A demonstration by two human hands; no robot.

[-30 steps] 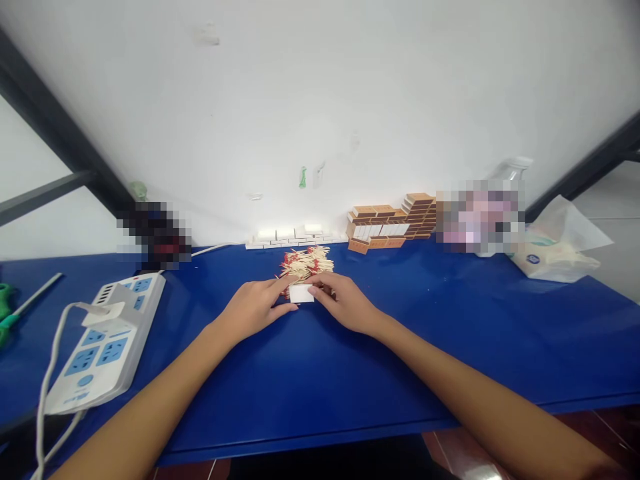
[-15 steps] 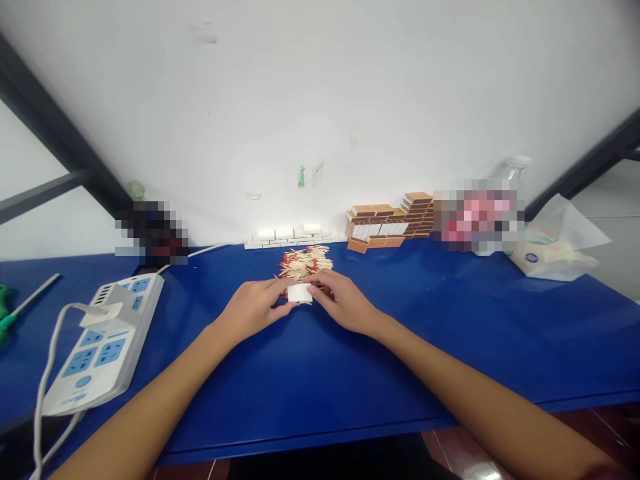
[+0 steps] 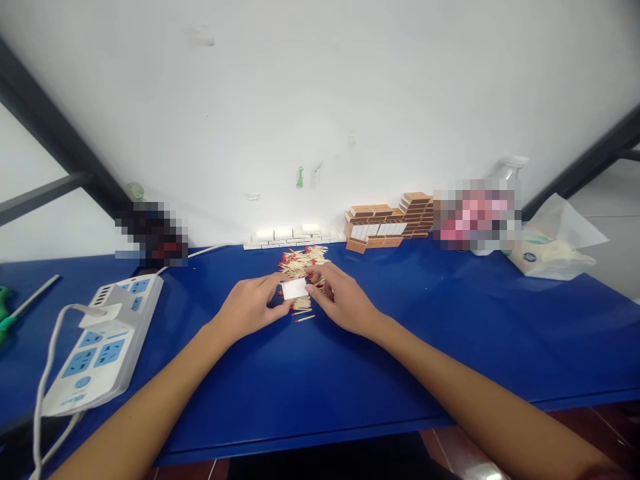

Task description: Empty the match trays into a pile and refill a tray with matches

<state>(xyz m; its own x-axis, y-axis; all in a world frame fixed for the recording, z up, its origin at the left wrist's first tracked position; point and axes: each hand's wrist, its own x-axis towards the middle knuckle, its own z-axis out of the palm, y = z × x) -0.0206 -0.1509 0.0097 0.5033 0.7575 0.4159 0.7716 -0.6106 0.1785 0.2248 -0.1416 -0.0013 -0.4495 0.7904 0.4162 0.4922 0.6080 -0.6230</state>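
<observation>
A small white matchbox tray (image 3: pixel 295 289) is held between my two hands, just in front of a heap of red-tipped matches (image 3: pixel 303 259). My left hand (image 3: pixel 253 303) grips its left end with thumb and fingers. At its right end, the thumb of my right hand (image 3: pixel 343 297) presses on the tray, while the fingers curl behind, partly hidden, by the heap. Some matches lie beneath and below the tray, and a loose match (image 3: pixel 305 319) rests on the blue table nearest me. What is inside the tray is hidden.
White trays (image 3: pixel 285 237) line the wall behind the heap, beside stacked brown matchboxes (image 3: pixel 383 223). A white power strip (image 3: pixel 110 343) with a plugged-in cable stands left. On the right is a tissue pack (image 3: pixel 555 253). The blue table (image 3: pixel 320 387) has its front edge near me.
The tray has tilted and shifted slightly left in my hands. Several matches now show on the table below it. My hands keep nearly the same place.
</observation>
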